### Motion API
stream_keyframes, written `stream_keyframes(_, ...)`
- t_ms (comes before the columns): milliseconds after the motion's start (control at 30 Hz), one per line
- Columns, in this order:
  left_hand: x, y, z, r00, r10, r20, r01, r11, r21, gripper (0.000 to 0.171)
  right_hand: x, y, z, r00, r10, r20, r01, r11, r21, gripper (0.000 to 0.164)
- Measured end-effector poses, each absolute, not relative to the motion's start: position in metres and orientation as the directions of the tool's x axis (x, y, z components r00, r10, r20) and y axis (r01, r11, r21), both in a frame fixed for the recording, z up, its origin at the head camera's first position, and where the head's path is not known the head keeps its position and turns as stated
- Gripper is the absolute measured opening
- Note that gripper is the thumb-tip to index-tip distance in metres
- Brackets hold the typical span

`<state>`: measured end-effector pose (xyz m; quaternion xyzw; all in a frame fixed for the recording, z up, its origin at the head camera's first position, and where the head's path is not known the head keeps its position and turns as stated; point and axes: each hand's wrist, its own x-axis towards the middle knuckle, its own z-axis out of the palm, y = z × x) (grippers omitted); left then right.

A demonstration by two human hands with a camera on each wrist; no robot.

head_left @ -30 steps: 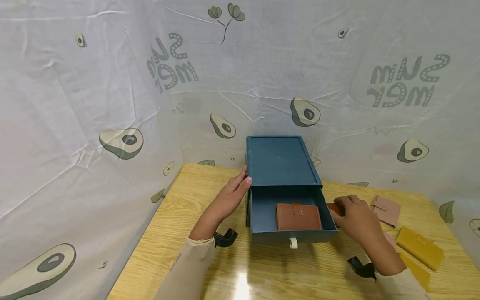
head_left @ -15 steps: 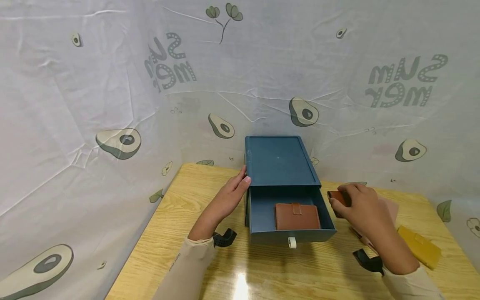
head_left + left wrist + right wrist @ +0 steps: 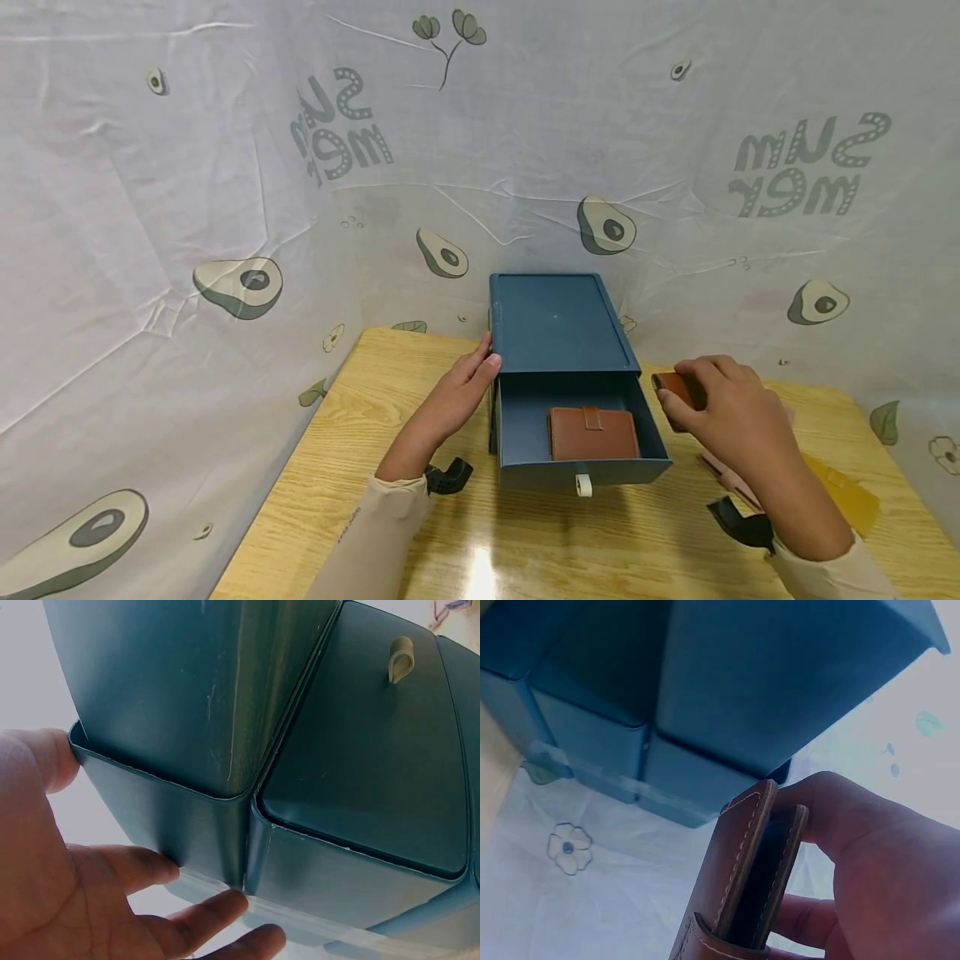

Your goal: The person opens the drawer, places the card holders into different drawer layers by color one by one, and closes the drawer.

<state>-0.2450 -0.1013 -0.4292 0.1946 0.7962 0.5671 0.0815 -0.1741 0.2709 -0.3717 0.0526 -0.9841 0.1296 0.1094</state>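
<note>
In the head view a blue drawer cabinet (image 3: 562, 325) stands on the table with its top drawer (image 3: 522, 429) pulled out. A brown wallet with a strap (image 3: 592, 435) lies inside the drawer. My left hand (image 3: 448, 407) rests along the cabinet's left side, thumb at the front edge; the left wrist view shows its fingers (image 3: 217, 913) extended against the side wall. To the right of the drawer, my right hand (image 3: 738, 417) holds another brown wallet (image 3: 677, 392) above the table. White stitching and a strap show on this wallet (image 3: 731, 859) in the right wrist view.
Right of the cabinet, partly behind my right arm, lie a pink wallet (image 3: 731, 482) and a yellow wallet (image 3: 847, 496). In the left wrist view a closed drawer (image 3: 367, 742) with a beige pull tab (image 3: 402, 658) sits below the open one. Printed cloth (image 3: 525, 150) hangs behind the table (image 3: 375, 375).
My right hand has lifted the brown wallet up from beside the drawer and moved slightly right with it. The left hand stays on the cabinet's side.
</note>
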Motion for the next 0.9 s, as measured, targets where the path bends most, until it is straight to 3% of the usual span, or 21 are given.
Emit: stream_keyframes(900, -0.245, -0.101, -0.429, -0.909, 0.402, 0.112, 0.238, 0.28, 0.93, 0.067, -0.154, 0.229, -0.344, -0.944, -0.146, 0.295, -0.219, 0.947, -0.233, 0.057)
